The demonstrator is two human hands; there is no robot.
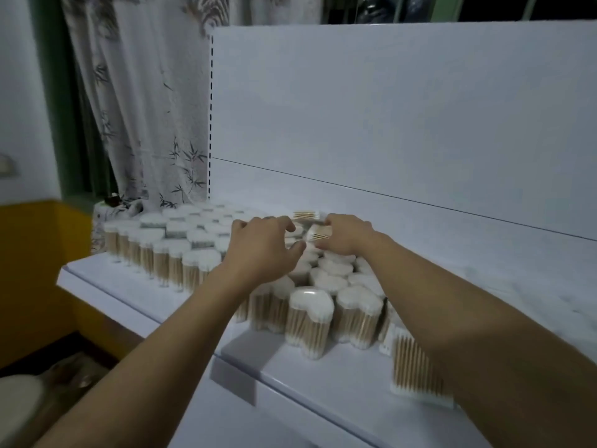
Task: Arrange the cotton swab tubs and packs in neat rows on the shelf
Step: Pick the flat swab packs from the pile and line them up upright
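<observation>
Several heart-shaped cotton swab tubs (311, 318) with white lids stand packed in rows on the white shelf (484, 279). Both my hands reach over the middle of the rows. My right hand (345, 236) pinches a flat swab pack (319, 235) between thumb and fingers above the tubs. My left hand (265, 245) hovers beside it with curled fingers over the tub lids; what it touches is hidden. Another flat pack (305, 215) lies just behind the hands. A pack (416, 367) leans by my right forearm at the shelf's front.
The shelf's white back panel (387, 108) rises behind the rows. A patterned curtain (145, 108) hangs at the left. The right part of the shelf is bare. Below the shelf at the lower left are a round pale object (19, 402) and clutter.
</observation>
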